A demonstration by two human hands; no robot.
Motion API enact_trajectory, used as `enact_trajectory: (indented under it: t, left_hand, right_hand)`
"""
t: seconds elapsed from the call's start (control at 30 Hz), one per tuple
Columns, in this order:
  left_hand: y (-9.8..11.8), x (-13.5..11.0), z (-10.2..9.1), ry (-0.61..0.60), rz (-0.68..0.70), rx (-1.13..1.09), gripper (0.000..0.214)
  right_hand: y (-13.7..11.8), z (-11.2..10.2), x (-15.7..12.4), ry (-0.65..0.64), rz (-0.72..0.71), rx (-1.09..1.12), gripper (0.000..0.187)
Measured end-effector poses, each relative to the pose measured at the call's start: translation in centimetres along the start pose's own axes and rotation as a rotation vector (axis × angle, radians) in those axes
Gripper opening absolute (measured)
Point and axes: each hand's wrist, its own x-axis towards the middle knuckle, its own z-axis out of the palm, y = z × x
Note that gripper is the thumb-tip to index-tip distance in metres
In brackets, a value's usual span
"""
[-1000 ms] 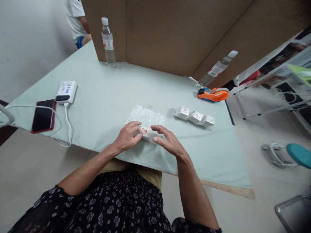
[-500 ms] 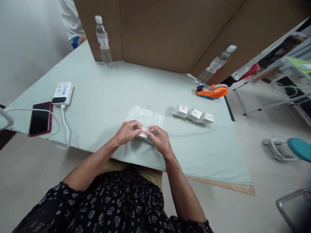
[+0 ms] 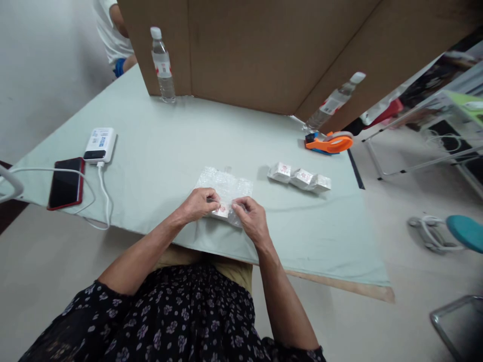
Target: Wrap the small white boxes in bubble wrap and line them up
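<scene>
Near the table's front edge lies a sheet of bubble wrap (image 3: 223,182), with a small white box with red print (image 3: 222,211) on its near part. My left hand (image 3: 199,204) is closed in a pinch at the box's left side, its fingertips on the wrap. Opposite it, my right hand (image 3: 252,218) pinches the wrap's edge just to the right of the box. Some clear film covers part of the box. To the right, several similar small boxes (image 3: 302,178) sit in a row, wrapped in clear plastic.
An orange tape dispenser (image 3: 329,143) lies near a leaning water bottle (image 3: 332,103). Another bottle (image 3: 163,68) stands by the cardboard panel (image 3: 241,55). On the left are a power bank (image 3: 100,145), a phone (image 3: 67,183) and a white cable (image 3: 104,196). A person's sleeve (image 3: 109,32) shows behind.
My right hand has moved slightly right, away from my left hand, drawing the wrap's edge out. More of the box's printed top shows between the hands.
</scene>
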Motion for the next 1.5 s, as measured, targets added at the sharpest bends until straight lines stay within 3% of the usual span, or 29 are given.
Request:
enact_trajectory:
  t: [0.07, 0.13, 0.2, 0.27, 0.4, 0.5, 0.6, 0.73, 0.87, 1.0, 1.1, 1.33, 1.5]
  left_hand:
    - [0.0, 0.1, -0.2, -0.029, -0.014, -0.019, 0.009]
    - [0.0, 0.3, -0.2, -0.047, -0.019, -0.031, 0.009]
    - [0.0, 0.5, -0.2, -0.051, -0.021, -0.027, 0.008]
    - [0.1, 0.7, -0.2, -0.057, -0.027, -0.017, 0.009]
    - [0.5, 0.2, -1.1, -0.068, 0.012, 0.051, 0.015]
    - [0.6, -1.1, -2.4, -0.008, 0.051, 0.103, 0.037]
    - [0.1, -2.0, -3.2, 0.055, -0.009, 0.163, 0.041]
    - [-0.9, -1.7, -2.7, 0.142, -0.096, 0.283, 0.034]
    - [-1.5, -1.1, -1.9, 0.161, -0.098, 0.419, 0.036]
    - [-1.8, -1.8, -2.3, 0.241, -0.078, 0.56, 0.036]
    - [-2.0, -2.8, -2.8, 0.297, -0.148, 0.626, 0.046]
    - [-2.0, -2.3, -3.4, 0.243, -0.337, 0.512, 0.042]
    - [-1.6, -1.4, -2.9, 0.154, -0.36, 0.328, 0.019]
  right_hand:
    - [-1.1, -0.9, -0.8, 0.188, -0.16, -0.225, 0.016]
    - [-2.4, -1.3, -1.7, 0.236, -0.369, -0.413, 0.012]
    - [-3.3, -0.9, -2.4, 0.091, -0.539, -0.534, 0.014]
    - [-3.5, 0.0, -2.5, -0.076, -0.6, -0.612, 0.018]
    - [-2.7, 1.5, -1.9, -0.176, -0.541, -0.704, 0.019]
    - [-2.4, 1.6, -1.5, -0.192, -0.536, -0.732, 0.019]
    - [-2.7, 1.5, -1.5, -0.217, -0.531, -0.755, 0.024]
    - [-3.0, 1.6, -1.4, -0.231, -0.515, -0.778, 0.023]
    - [-3.1, 1.6, -1.2, -0.238, -0.527, -0.779, 0.028]
    - [-3.2, 1.6, -1.2, -0.252, -0.568, -0.845, 0.025]
    - [-3.1, 1.6, -1.3, -0.244, -0.561, -0.85, 0.02]
    - [-2.8, 1.7, -1.2, -0.227, -0.571, -0.821, 0.018]
    - [-2.9, 1.7, -1.2, -0.232, -0.571, -0.838, 0.019]
